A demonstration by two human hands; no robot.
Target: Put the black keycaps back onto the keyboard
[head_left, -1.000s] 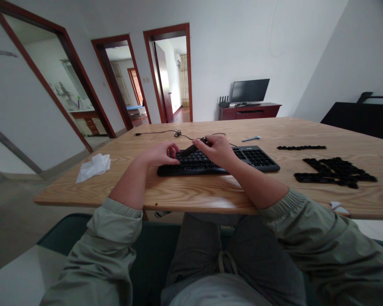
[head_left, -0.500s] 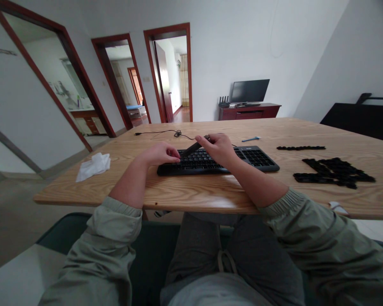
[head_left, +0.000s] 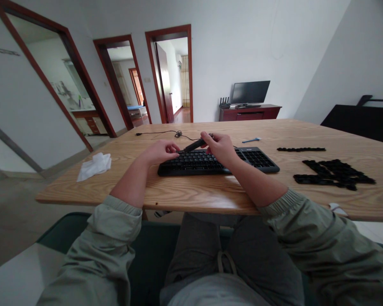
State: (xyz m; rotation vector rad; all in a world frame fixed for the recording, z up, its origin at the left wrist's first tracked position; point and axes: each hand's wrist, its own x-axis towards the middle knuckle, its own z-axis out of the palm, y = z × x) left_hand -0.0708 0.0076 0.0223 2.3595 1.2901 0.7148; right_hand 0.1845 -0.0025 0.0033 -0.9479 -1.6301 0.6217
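While the right hand [head_left: 221, 146] curls its fingers around a long dark tool [head_left: 196, 145], the left hand [head_left: 161, 151] rests just left of it with its fingertips down on the upper-left keys of the black keyboard [head_left: 217, 161]. The right grip is closed on the tool, which slants from the hand down toward the left hand; the left grip is bent but whether it pinches anything cannot be told. The keyboard lies near the middle of the frame on the wooden surface [head_left: 191, 191], its cable [head_left: 166, 133] trailing off toward the upper left. Compared with a second ago, the right hand has lifted slightly, so the tool now sits higher above the key rows, and the left hand has kept its place. A white crumpled cloth [head_left: 94, 166] lies at the left of the surface, loose black keycaps [head_left: 333, 173] are heaped at the right, with a thin black strip [head_left: 301, 149] above them and a small blue tool [head_left: 251, 139] beyond the keyboard.
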